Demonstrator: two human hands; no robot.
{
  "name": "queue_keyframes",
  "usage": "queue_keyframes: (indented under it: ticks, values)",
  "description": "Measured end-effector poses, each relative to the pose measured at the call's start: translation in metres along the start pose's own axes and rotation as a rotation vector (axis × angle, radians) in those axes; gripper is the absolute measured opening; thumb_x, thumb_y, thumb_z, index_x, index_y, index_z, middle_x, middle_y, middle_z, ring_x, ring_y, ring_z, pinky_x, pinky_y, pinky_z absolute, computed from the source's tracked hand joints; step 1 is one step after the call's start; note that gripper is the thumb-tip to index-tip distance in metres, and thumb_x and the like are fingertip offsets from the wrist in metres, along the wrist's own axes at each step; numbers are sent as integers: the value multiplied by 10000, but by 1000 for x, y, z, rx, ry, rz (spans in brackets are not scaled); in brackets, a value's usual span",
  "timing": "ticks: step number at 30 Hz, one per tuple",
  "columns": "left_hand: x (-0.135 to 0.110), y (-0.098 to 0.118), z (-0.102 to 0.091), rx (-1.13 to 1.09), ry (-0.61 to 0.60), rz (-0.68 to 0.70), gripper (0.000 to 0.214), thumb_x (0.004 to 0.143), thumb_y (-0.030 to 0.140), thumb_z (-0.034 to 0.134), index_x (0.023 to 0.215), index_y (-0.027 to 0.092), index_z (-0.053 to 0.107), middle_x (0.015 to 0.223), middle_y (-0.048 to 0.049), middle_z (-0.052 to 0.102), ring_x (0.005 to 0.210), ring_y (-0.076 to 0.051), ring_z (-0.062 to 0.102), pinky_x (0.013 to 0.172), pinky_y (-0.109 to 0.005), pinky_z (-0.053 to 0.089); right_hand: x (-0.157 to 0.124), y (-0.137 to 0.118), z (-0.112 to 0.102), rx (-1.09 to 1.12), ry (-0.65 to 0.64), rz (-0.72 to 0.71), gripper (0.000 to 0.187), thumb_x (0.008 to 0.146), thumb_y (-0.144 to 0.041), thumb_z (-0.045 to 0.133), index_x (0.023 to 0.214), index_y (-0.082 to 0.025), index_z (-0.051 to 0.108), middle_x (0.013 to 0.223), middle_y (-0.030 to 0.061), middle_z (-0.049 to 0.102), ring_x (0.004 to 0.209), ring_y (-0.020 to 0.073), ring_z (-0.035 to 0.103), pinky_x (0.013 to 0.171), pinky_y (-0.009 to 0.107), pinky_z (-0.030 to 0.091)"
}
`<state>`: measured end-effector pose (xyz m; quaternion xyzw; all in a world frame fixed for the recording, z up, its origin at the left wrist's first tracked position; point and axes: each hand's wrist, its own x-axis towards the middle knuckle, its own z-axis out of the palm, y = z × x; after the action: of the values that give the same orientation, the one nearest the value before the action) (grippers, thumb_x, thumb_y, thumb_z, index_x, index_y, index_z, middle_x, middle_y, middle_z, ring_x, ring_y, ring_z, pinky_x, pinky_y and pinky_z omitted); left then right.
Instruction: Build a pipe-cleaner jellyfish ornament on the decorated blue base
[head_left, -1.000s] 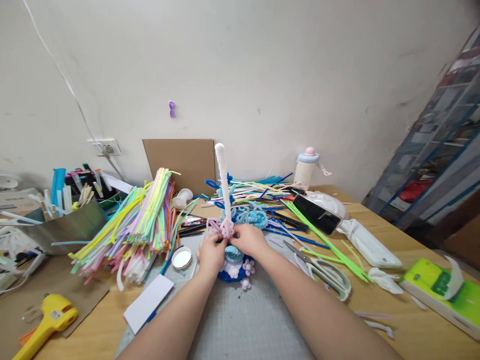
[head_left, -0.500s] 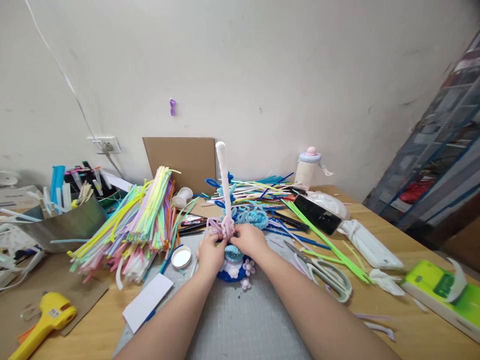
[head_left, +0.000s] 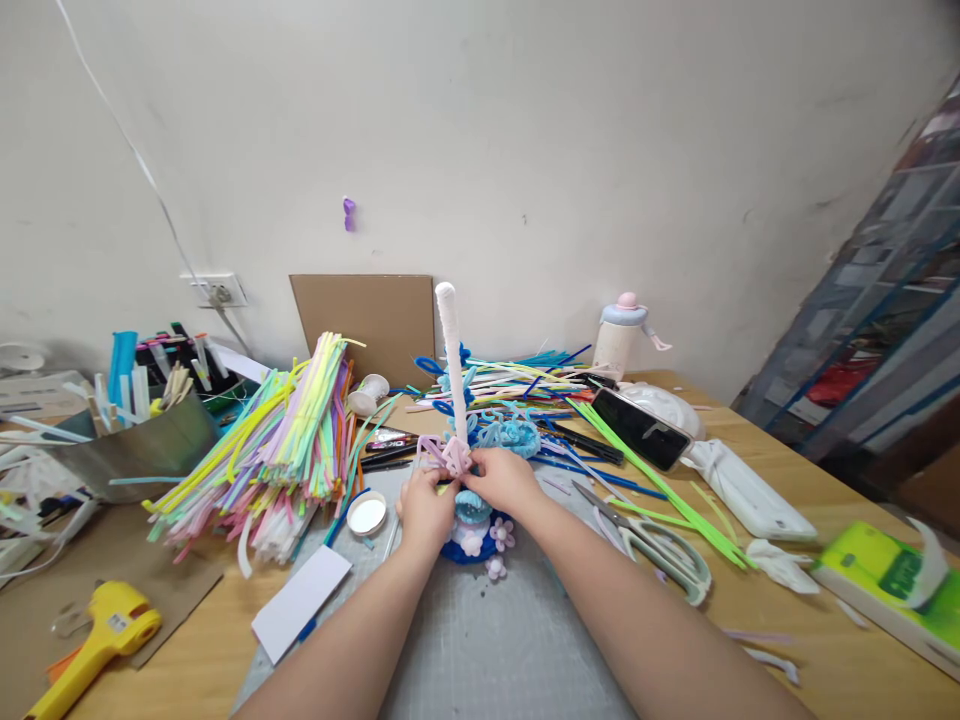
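A pipe-cleaner craft piece stands on the grey cutting mat [head_left: 480,640]. Its white wrapped stick [head_left: 452,350] rises upright, and its blue base [head_left: 469,550] carries pale pink flowers [head_left: 503,533]. My left hand [head_left: 427,508] and my right hand [head_left: 504,482] meet at a pink looped pipe-cleaner piece [head_left: 455,457] low on the stick. Fingers of both hands are closed on it, the fingertips partly hidden. Light-blue curled pipe cleaners [head_left: 510,436] lie just behind my right hand.
Left of the mat are a large pipe-cleaner bundle [head_left: 300,440] and a yellow glue gun [head_left: 112,630]. Scissors [head_left: 660,555], green pipe cleaners [head_left: 675,490] and a phone [head_left: 641,428] lie on the right. A bottle [head_left: 619,340] stands at the back. A small white dish [head_left: 367,514] sits near my left hand.
The whole view has shifted slightly, so things appear a little further right. Both hands stay at the pink piece, whose loops look turned a little.
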<state>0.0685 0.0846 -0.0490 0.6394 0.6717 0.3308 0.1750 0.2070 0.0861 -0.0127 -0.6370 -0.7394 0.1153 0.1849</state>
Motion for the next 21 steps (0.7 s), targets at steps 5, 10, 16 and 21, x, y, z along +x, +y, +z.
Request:
queue_keyframes:
  ticks: [5,10,16,21]
  values:
    - [0,2,0,-20,-5,-8,168,734,334,590,809,232,700,950,-42,655,950,-245,558,829,-361,390,-1,-2,5,-2,39,43,195,759,-380,535,843,-270,672,804,11,702,755,191,629,548,242,340]
    - [-1,3,-1,-27,-6,-10,169,736,339,582,785,231,702,934,-44,655,943,-251,558,827,-369,390,-1,-4,8,13,73,89,167,744,-332,546,840,-265,667,791,20,700,751,202,627,555,248,334]
    - [-2,1,-1,-35,-2,3,181,737,347,584,815,232,699,972,-53,653,958,-254,552,830,-366,385,-2,-1,-1,103,51,15,217,739,-418,584,846,-249,667,727,2,677,645,158,594,505,224,301]
    - [-3,0,-3,-58,18,7,194,725,361,600,844,228,677,936,-49,665,920,-244,565,783,-347,395,3,0,-21,173,60,-73,262,760,-380,586,971,-233,640,690,-15,644,613,129,559,509,209,307]
